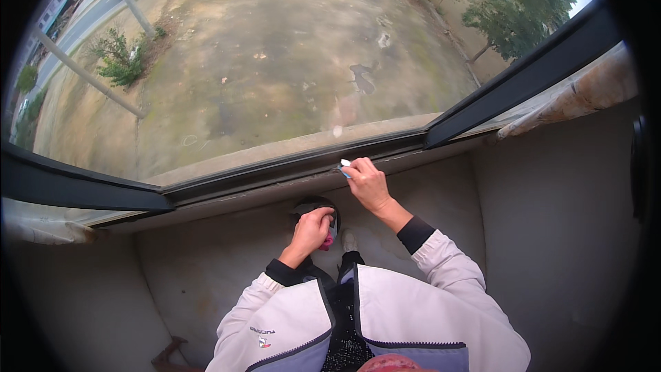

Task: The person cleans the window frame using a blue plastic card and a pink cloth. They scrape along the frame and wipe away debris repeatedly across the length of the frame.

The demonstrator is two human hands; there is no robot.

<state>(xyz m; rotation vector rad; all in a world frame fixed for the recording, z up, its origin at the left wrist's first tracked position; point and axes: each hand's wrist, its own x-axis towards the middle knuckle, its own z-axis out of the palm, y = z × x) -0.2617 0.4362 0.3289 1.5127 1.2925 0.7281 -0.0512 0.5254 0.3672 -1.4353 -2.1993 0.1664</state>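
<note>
My right hand [369,186] pinches a small white-and-blue object [345,164], perhaps a brush, mostly covered by the fingers. Its tip is at the dark window track [304,166], on the inner side of the sill. Lower and to the left, my left hand [311,230] is curled around a pink cloth [327,242], which shows beneath the fingers. Below that hand stands a dark round container [316,201], partly hidden, so its contents cannot be made out.
Dark window frame bars [521,75] flank the opening, with bunched curtains [573,98] at the right and left. My shoe [349,240] is on the pale tiled floor [428,186]. A brown furniture leg [168,354] is at lower left. Outside lies a paved yard [268,62].
</note>
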